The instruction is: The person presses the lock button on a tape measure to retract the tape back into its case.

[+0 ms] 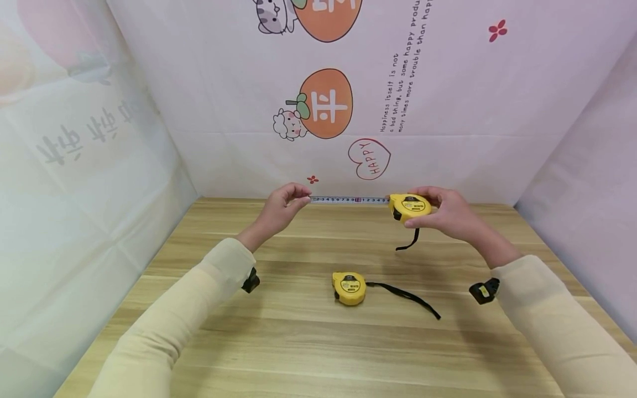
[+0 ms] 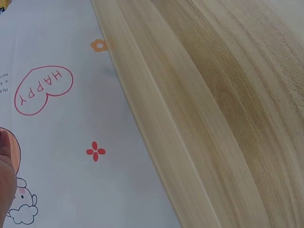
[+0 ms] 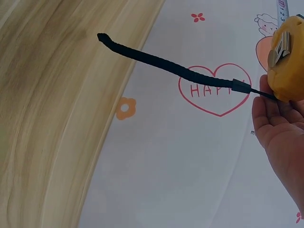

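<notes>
A yellow tape measure (image 1: 410,207) is gripped in my right hand (image 1: 450,214), near the table's far edge. Its blade (image 1: 348,200) is drawn out to the left, numbers showing, up to my left hand (image 1: 282,208), which pinches the end between thumb and fingertips. From the held case dangles a black wrist strap (image 3: 175,69), clear in the right wrist view, where the right hand (image 3: 285,137) cups the case. Only a sliver of the left hand (image 2: 5,175) enters the left wrist view. A second yellow tape measure (image 1: 349,288) lies on the table between the forearms, its blade not showing.
The second tape's black strap (image 1: 408,296) trails to the right on the wooden table (image 1: 298,348). Behind the table rises a white printed cloth (image 1: 239,160) with a red heart and cartoon fruit. More cloth hangs at the left and right sides.
</notes>
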Available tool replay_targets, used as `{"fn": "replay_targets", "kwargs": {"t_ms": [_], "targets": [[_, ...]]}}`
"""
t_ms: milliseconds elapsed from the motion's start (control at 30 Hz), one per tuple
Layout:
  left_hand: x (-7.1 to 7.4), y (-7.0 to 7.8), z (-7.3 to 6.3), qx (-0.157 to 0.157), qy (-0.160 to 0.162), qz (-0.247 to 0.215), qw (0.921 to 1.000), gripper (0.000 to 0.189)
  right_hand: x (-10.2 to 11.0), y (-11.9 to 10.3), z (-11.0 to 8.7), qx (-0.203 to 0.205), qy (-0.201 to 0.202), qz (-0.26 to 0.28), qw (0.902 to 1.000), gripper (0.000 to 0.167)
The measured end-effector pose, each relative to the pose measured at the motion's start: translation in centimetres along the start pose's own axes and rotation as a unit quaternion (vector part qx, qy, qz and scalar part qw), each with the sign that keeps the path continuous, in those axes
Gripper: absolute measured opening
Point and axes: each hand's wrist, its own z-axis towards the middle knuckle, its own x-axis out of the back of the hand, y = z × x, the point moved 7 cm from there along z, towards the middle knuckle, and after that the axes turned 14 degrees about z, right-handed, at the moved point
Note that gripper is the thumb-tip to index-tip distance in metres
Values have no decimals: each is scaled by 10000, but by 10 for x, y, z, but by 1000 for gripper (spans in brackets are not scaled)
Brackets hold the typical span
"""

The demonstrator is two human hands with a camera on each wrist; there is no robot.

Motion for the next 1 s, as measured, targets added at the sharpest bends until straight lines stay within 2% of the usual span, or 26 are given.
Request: {"fn": "replay_targets", "kwargs": {"t_ms": [367, 667, 1000], "targets": [[-1, 0, 0, -25, 7, 40, 10000, 16, -2, -2, 1, 17, 17, -3, 10000, 73], [-4, 3, 1, -101, -22, 80, 9999, 22, -5, -3, 2, 78, -3, -41, 10000, 75], [-6, 3, 2, -123, -21, 82, 9999, 16, -8, -2, 5, -7, -2, -58, 10000, 78]]}}
